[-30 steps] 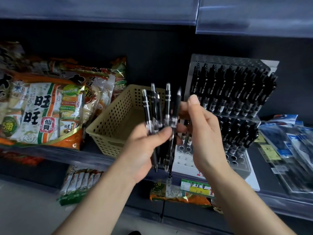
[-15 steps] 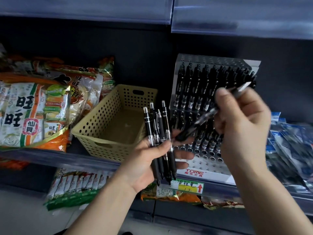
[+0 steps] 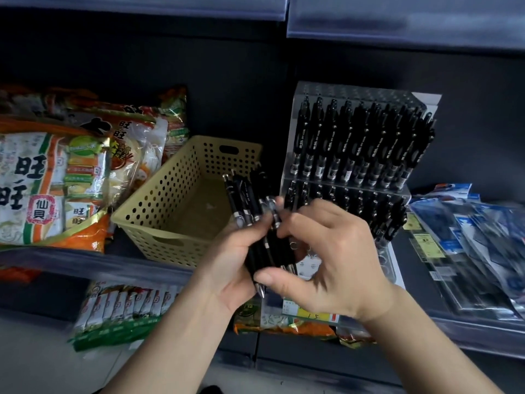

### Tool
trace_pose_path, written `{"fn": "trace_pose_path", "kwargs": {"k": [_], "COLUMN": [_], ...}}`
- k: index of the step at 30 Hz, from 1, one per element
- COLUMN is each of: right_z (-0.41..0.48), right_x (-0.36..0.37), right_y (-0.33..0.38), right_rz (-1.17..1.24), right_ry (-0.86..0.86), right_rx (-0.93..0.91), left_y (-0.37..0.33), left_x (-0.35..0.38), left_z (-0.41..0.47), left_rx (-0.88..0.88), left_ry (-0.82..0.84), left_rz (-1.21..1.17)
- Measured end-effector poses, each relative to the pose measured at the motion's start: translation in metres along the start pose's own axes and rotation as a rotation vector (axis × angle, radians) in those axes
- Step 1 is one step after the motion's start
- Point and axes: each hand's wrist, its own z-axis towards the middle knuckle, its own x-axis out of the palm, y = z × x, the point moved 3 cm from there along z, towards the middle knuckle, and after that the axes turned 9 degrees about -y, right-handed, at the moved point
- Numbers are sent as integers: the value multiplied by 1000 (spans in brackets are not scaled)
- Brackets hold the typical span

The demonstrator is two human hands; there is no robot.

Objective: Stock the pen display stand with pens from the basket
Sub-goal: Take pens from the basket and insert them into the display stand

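1. At centre frame, the left hand (image 3: pixel 227 263) gripped a bundle of black pens (image 3: pixel 250 200), tips down, with its fingers wrapped round the barrels.
2. Against it, the right hand (image 3: pixel 332 257) closed narrowly on the same bundle, fingers curled at the upper barrels and thumb under the lower ends. It seemed to be pinching one pen free, though blur hid which one.
3. Left of centre, behind the bundle, the basket (image 3: pixel 181 200) sat on the shelf (image 3: pixel 85 263). Its floor showed no pens, so the bundle looked like the last of the stock.
4. Right of centre, just beside the basket, stood the stand (image 3: pixel 360 137). Its upper tier was packed and its lower tier mostly filled. A few bare holes showed at the lower front edge, beside the right hand.
5. Drawing one pen out could have dragged its neighbours along, because the barrels and clips lay pressed together. If the left grip slackened, they would likely slide out tip first, past the shelf edge and down to the floor.
6. Those bare holes lay low and in front, under crowded rows. A slanted tip might miss its hole and skid off, or knuckles might knock the standing pens askew.
7. Snack bags (image 3: pixel 56 180) at left and packets (image 3: pixel 468 251) at right crowded the shelf, so a dropped pen could slip between them and be lost.
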Motion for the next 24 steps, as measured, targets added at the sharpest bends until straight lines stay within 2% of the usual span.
{"fn": "trace_pose_path", "kwargs": {"k": [3, 5, 8, 10, 16, 20, 24], "right_z": [9, 12, 11, 9, 15, 16, 17], "right_x": [-7, -9, -6, -7, -18, -22, -25], "right_y": [-4, -11, -27, -30, -27, -27, -27], "right_rz": [15, 29, 408, 659, 803, 785, 715], "right_ry": [-151, -185, 32, 180, 208, 45, -74], "right_rx": [198, 419, 875, 1005, 929, 874, 796], "left_y": [4, 9, 12, 9, 3, 3, 6], "left_x": [0, 1, -1, -4, -9, -10, -13], "left_z": [-4, -9, -11, -11, -13, -13, -11], "left_rx": [48, 38, 2, -12, -17, -3, -41], "left_ry": [20, 84, 147, 210, 317, 329, 300], "left_rz": [284, 420, 523, 558, 655, 715, 647]}}
